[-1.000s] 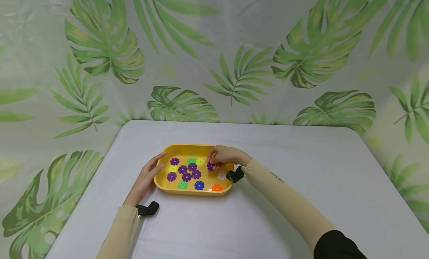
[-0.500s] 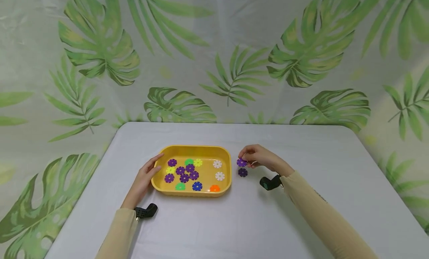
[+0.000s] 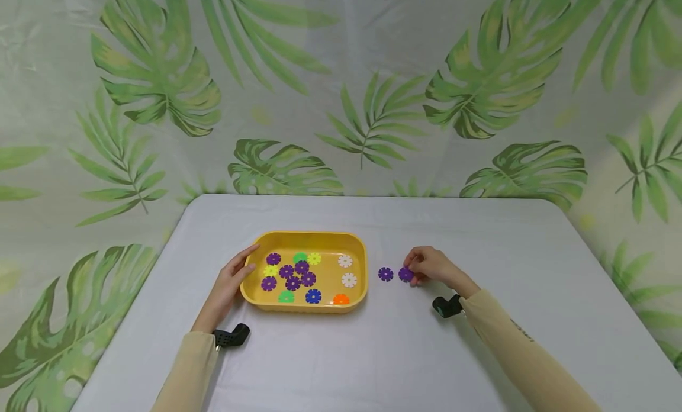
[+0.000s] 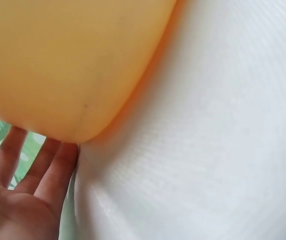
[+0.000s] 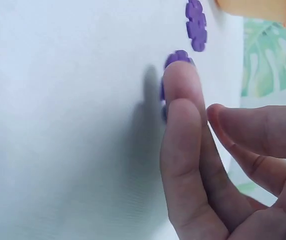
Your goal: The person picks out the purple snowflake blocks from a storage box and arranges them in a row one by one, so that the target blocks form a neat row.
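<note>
In the head view, my left hand rests at the left end of a yellow plastic tray, fingertips at its rim. The left wrist view shows straight fingers against the tray's outer wall. My right hand is to the right of the tray, low over the table. It pinches a purple snowflake disc, partly hidden by the fingertips in the right wrist view. Just left of it, another purple snowflake disc lies flat on the table.
Inside the tray lie several purple discs, two white discs, a blue disc, an orange disc, and green and yellow ones. A white cloth covers the table; a leaf-patterned curtain hangs behind.
My right hand has carried a purple disc out of the tray, rightward and then toward me, to beside the disc on the table. The left hand has stayed at the tray.
</note>
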